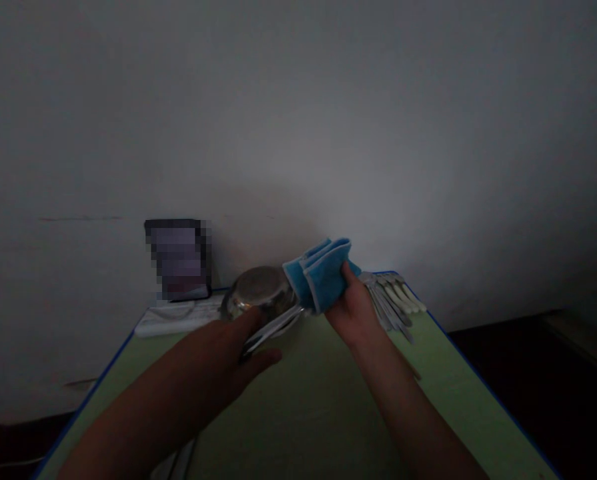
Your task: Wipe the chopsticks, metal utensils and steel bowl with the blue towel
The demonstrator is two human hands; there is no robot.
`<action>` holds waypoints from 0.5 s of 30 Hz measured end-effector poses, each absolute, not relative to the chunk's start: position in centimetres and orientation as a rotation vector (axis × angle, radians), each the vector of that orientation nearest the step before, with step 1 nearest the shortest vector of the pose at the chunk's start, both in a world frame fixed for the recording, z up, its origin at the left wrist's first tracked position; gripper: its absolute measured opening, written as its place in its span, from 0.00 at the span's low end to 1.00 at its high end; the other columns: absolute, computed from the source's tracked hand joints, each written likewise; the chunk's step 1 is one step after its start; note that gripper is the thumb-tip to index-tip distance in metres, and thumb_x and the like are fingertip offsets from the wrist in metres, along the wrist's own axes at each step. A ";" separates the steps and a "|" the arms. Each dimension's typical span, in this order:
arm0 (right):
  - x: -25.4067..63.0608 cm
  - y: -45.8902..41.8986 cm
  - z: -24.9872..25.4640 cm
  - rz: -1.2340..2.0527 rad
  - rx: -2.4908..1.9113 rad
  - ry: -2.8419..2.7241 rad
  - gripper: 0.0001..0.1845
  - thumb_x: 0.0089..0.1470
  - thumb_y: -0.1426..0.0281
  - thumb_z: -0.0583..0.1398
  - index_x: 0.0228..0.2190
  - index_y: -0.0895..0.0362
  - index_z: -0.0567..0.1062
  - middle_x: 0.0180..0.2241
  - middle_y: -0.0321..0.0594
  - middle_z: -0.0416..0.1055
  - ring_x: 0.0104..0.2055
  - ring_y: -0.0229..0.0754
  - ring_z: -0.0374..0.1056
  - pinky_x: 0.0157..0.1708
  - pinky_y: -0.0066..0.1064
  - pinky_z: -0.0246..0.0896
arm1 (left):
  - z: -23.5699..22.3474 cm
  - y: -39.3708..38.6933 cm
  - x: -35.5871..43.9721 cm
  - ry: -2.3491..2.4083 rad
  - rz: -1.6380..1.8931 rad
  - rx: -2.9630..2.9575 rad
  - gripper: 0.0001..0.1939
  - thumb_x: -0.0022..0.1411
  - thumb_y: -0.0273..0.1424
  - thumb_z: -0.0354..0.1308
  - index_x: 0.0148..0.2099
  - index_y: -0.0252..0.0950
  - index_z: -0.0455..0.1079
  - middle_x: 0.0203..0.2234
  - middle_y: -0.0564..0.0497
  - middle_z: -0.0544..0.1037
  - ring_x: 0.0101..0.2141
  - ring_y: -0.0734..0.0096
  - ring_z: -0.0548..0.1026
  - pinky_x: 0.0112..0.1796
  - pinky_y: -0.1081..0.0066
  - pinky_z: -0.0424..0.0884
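Observation:
My right hand (354,310) is closed on a folded blue cloth (328,273) with pale edging, its thumb lying against the cloth. Several slim metal pieces of cutlery (278,325) run from beneath the cloth's lower left corner into my left hand (243,347). They lie between its fingers and its extended thumb; their exact kind is too blurred to tell. Just behind my left hand, a shiny metal bowl (261,283) appears to sit upside down on the table.
On the green table (318,407) with blue edging, forks with cream handles (406,297) and metal cutlery (391,313) lie fanned at the right. A blurred-out screen device (178,260) stands behind a white object (163,320) at the left. A wall (298,133) rises behind.

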State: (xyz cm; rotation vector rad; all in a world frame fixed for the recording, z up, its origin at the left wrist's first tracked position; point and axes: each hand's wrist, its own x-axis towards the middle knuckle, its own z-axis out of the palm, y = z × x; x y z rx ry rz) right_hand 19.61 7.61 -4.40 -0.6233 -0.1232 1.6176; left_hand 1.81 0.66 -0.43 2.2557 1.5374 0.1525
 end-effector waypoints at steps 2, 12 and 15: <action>19.8 7.8 -4.5 1.584 -0.633 -0.109 0.18 0.60 0.66 0.47 0.41 0.60 0.72 0.28 0.38 0.77 0.29 0.35 0.73 0.34 0.28 0.70 | -0.2 0.8 1.8 1.557 0.225 2.254 0.15 0.60 0.40 0.50 0.48 0.40 0.60 0.37 0.48 0.76 0.34 0.61 0.74 0.33 0.67 0.66; 21.4 8.1 -3.9 1.560 -0.416 -0.157 0.20 0.61 0.73 0.42 0.44 0.56 0.71 0.20 0.31 0.75 0.20 0.29 0.69 0.25 0.19 0.68 | -0.7 0.7 1.8 1.377 0.224 2.272 0.21 0.57 0.32 0.53 0.54 0.45 0.59 0.42 0.51 0.75 0.39 0.62 0.74 0.39 0.64 0.68; 21.5 8.3 -4.1 1.562 -0.396 -0.179 0.20 0.61 0.74 0.43 0.44 0.55 0.71 0.19 0.30 0.74 0.20 0.29 0.70 0.25 0.19 0.68 | -1.2 0.7 1.1 1.361 0.226 2.294 0.24 0.56 0.31 0.53 0.56 0.47 0.58 0.47 0.51 0.73 0.43 0.61 0.72 0.42 0.63 0.67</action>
